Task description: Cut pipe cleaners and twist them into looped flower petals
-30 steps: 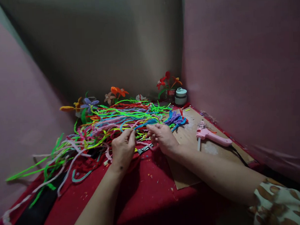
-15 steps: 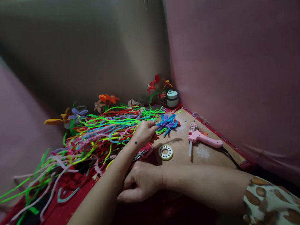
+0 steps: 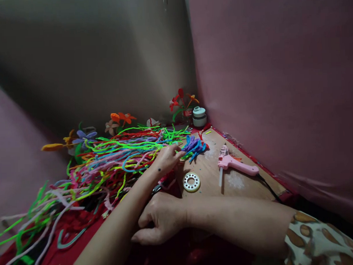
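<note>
My left hand [image 3: 170, 158] reaches over the board beside the blue and purple pipe-cleaner bundle [image 3: 194, 146], its fingers closed around the bundle's green lower end. Nearer to me, my right hand [image 3: 160, 220] is curled beneath my left forearm, thumb out to the left; whatever its fingers hold, if anything, is hidden. A white and yellow ring with holes [image 3: 191, 182] lies on the brown board [image 3: 207, 185] between the hands and a pink glue gun [image 3: 235, 163]. Many coloured pipe cleaners [image 3: 108, 156] are heaped left of my left hand.
Pipe-cleaner flowers [image 3: 85, 137] stand behind the heap, with red and orange ones [image 3: 181, 101] near the corner. A pale lidded jar [image 3: 199, 117] sits beside them. The glue gun's black cord [image 3: 269, 187] runs off the right edge. Walls [image 3: 273, 75] rise behind.
The view has shifted slightly. The blue and purple bundle has turned and drawn together at my left fingertips, and red pieces behind it show more. My right hand has stayed curled under my left forearm.
</note>
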A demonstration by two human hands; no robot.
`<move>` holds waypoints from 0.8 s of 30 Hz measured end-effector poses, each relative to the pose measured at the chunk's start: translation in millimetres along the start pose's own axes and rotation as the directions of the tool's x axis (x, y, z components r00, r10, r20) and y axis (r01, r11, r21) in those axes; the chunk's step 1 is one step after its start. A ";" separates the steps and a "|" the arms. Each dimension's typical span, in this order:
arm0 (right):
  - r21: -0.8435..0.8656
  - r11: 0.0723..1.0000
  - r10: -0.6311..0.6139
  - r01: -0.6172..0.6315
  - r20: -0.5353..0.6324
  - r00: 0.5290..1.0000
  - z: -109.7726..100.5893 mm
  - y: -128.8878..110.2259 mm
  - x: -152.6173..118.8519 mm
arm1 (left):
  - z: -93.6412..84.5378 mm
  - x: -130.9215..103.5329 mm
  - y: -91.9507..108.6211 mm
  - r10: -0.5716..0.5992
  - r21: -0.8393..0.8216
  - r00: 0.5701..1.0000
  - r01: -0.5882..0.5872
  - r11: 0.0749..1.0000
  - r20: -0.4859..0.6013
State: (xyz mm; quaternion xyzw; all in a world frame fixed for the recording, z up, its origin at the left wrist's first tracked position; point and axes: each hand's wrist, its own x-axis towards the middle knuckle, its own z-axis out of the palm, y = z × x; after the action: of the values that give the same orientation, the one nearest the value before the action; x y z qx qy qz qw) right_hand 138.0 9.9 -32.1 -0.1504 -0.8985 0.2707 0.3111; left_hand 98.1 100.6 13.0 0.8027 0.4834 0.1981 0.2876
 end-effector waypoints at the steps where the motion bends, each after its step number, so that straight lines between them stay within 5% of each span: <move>1: 0.005 1.000 0.010 -0.010 0.006 1.000 -0.3 -0.8 -0.4 | -3.4 -5.2 0.7 0.006 -0.001 1.000 -0.006 1.000 -0.001; 6: -0.002 1.000 0.000 0.000 -0.022 1.000 1.7 -0.2 -1.9 | -37.9 -36.6 2.8 0.008 -0.147 1.000 -0.008 0.989 -0.001; 9: -0.005 1.000 -0.019 0.019 -0.039 0.999 4.3 1.2 -2.3 | -70.9 -53.0 -6.0 -0.060 -0.165 0.980 0.028 0.986 -0.188; 14: -0.022 1.000 -0.006 0.005 -0.042 0.999 7.2 -0.1 -2.5 | -117.1 -71.4 -44.2 -0.125 0.049 0.799 0.190 0.981 -0.589; 16: -0.032 0.999 -0.008 0.006 -0.049 0.999 7.6 -1.2 -2.6 | -125.0 -77.0 -59.4 -0.014 0.328 0.751 0.304 0.894 -0.660; 18: -0.041 0.999 -0.019 0.017 -0.057 0.998 7.8 -2.1 -2.8 | -127.1 -81.1 -70.3 0.049 0.436 0.731 0.350 0.829 -0.680; 24: -0.054 0.998 0.019 -0.021 -0.035 0.999 8.2 -4.2 -2.8 | -121.0 -71.7 -78.3 0.127 0.569 0.764 0.346 0.746 -0.632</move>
State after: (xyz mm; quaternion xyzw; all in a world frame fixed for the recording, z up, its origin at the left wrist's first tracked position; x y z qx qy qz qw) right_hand 134.4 2.0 -36.4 -0.1722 -0.8986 0.2465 0.3196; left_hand -58.5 98.3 50.4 0.7032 0.6380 0.2560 -0.1814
